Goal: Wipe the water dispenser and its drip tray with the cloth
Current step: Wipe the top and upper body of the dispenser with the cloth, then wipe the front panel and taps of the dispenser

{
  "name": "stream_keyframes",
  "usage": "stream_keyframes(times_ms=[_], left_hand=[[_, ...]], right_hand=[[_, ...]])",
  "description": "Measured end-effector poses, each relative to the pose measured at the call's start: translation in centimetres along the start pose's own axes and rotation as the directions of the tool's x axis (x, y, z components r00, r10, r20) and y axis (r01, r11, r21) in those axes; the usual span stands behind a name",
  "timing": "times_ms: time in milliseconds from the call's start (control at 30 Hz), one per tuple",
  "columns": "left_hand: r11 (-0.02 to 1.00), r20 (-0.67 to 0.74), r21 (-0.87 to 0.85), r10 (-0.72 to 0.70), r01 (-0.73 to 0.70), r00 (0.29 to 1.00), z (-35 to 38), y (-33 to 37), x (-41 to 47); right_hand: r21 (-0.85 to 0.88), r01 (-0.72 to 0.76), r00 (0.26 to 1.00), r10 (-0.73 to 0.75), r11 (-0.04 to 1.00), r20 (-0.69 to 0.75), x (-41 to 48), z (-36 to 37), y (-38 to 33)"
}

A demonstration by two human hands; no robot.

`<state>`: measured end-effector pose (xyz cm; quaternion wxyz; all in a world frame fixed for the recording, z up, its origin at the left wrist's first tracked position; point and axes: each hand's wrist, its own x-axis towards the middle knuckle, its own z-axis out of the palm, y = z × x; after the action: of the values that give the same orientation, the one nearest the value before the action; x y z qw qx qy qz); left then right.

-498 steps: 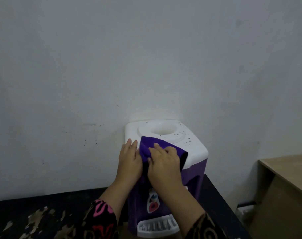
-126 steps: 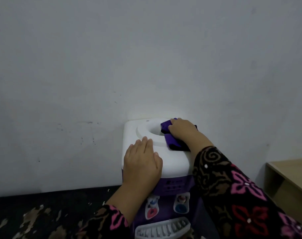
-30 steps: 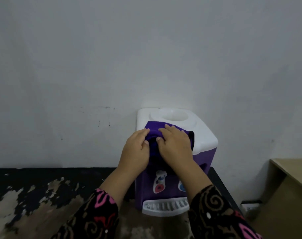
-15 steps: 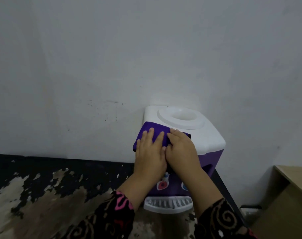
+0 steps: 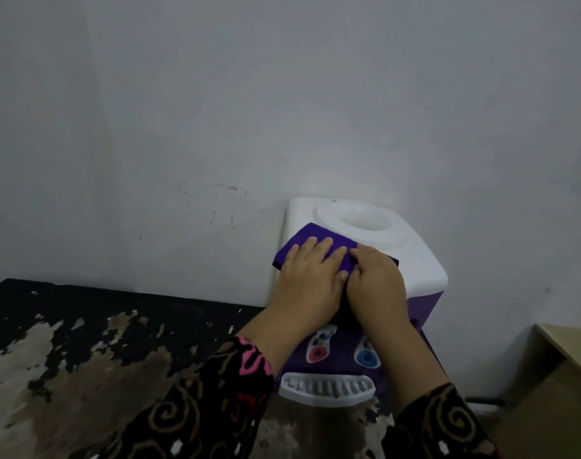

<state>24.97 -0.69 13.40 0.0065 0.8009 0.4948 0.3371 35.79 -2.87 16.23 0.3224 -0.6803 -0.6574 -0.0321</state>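
Note:
The water dispenser (image 5: 418, 260) has a white top with a round well and a purple body, standing against the wall. A purple cloth (image 5: 310, 238) lies over the front left corner of its top. My left hand (image 5: 310, 276) presses flat on the cloth with fingers spread. My right hand (image 5: 378, 279) lies beside it, fingers curled over the cloth's right part. Below my wrists show the red tap (image 5: 319, 349), the blue tap (image 5: 365, 356) and the white slotted drip tray (image 5: 327, 389).
The dispenser sits on a dark table (image 5: 83, 342) with worn, peeling patches. A grey wall (image 5: 282, 94) stands right behind it. A light wooden cabinet (image 5: 567, 356) is at the lower right, past the table's edge.
Both hands have slid the cloth leftward over the dispenser's front left corner. My left hand now lies flat on top of the cloth.

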Motion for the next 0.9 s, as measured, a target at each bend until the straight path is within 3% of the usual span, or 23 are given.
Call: stream_keyframes(times_ms=[133, 267, 400, 533, 667, 800, 900], left_hand=[[0.982, -0.092, -0.113, -0.159, 0.148, 0.983, 1.0, -1.0, -2.1], [0.94, -0.037, -0.243, -0.258, 0.242, 0.966, 2.2, -1.6, -1.6], [0.875, -0.025, -0.414, -0.288, 0.252, 0.957, 2.7, -2.3, -0.5], [0.833, -0.054, -0.521, -0.249, 0.185, 0.967, 3.4, -3.5, -1.3], [0.718, 0.023, -0.646, -0.319, 0.257, 0.947, 4.7, -4.4, -2.5], [0.618, 0.179, -0.69, -0.358, 0.376, 0.916, 5.7, -5.4, -4.2], [0.564, 0.206, -0.731, -0.352, 0.383, 0.913, 5.0, -5.6, -3.6]], right_hand=[[0.033, 0.119, 0.992, -0.12, 0.992, 0.029, -1.3, 0.9, -1.2], [0.091, 0.201, 0.973, -0.209, 0.975, 0.096, -1.5, 1.1, -2.4], [0.211, 0.172, 0.983, -0.182, 0.962, 0.027, -1.1, 0.0, -2.6], [0.151, 0.184, 0.983, -0.177, 0.971, -0.055, -1.5, 0.0, -2.0], [0.14, 0.251, 0.968, -0.249, 0.958, -0.026, -2.5, 1.6, -2.6], [0.099, 0.31, 0.947, -0.297, 0.946, -0.123, -2.5, 2.4, -2.8], [0.054, 0.258, 0.96, -0.25, 0.965, -0.124, -1.2, 2.4, -2.4]])
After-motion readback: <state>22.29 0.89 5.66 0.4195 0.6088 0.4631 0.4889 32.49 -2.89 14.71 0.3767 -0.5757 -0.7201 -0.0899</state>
